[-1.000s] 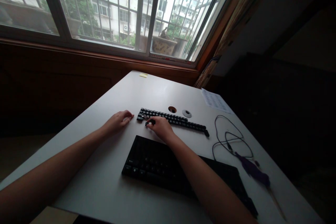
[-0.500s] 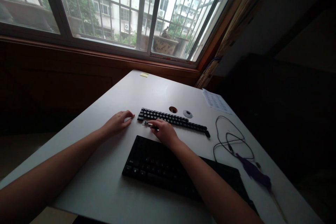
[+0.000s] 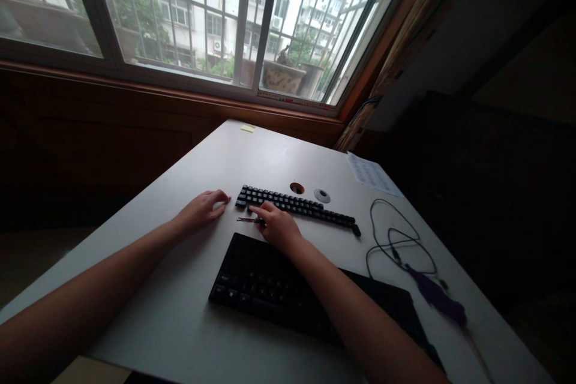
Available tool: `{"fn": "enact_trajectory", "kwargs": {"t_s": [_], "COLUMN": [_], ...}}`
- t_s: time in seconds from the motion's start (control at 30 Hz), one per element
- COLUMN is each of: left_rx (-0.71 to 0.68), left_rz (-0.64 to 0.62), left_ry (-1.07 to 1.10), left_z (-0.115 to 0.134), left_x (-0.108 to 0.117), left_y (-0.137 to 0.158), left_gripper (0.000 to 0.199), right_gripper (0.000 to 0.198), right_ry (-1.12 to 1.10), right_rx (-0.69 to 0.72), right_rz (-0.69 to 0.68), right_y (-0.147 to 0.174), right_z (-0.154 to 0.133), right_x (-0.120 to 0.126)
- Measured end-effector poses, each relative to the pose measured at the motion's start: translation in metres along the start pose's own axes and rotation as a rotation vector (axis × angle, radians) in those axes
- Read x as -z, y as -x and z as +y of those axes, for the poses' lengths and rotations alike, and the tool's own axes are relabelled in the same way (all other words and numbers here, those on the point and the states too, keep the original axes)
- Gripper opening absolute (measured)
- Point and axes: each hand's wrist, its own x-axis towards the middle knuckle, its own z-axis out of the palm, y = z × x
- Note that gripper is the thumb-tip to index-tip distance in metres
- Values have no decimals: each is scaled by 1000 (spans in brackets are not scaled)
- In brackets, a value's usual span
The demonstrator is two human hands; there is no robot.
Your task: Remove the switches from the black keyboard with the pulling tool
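Rows of loose black keycaps (image 3: 283,199) lie on the white desk. My left hand (image 3: 207,205) rests on the desktop just left of these rows, thumb and fingers apart, with nothing in it. In front of the rows, my right hand (image 3: 276,225) grips a small metal tool with a forked tip (image 3: 245,219), which points left. Its index finger touches or is very near a single keycap (image 3: 249,209) below the rows. A black keyboard (image 3: 256,276) lies under my right forearm, largely bare of caps, with some left along its lower left edge.
A round cable hole (image 3: 297,188) and its grey cover (image 3: 322,195) are behind the keycaps. To the right are a looped black cable (image 3: 396,233), a purple brush-like thing (image 3: 434,294) and a printed sheet (image 3: 372,173). A yellow note (image 3: 247,128) sits at the far corner.
My right hand has shifted slightly, and the metal tool's tip has swung lower and to the left. A keycap now shows by the index finger. My left hand stays in place.
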Motion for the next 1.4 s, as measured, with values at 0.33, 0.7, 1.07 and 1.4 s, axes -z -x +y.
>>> {"fn": "enact_trajectory", "kwargs": {"t_s": [0.33,0.7,1.07,1.4], "left_rx": [-1,-29,-93,-158], "left_rz": [-5,7,-6,-3], "left_ry": [-11,-28,-83,-158], "left_z": [0,-1,-1,3], "left_x": [-2,-7,-11,-12], "left_y": [1,2,3,5], "left_gripper": [22,22,22,25], "right_gripper": [52,51,53,55], "right_ry": [43,50,67,88], "right_rx": [-14,-26,-24,-39], "right_rz": [-6,-21,-21,-65], "right_y": [-9,-9,-9,-8], "right_z": [-3,-4,-5,-8], "right_x": [0,2,0,3]}}
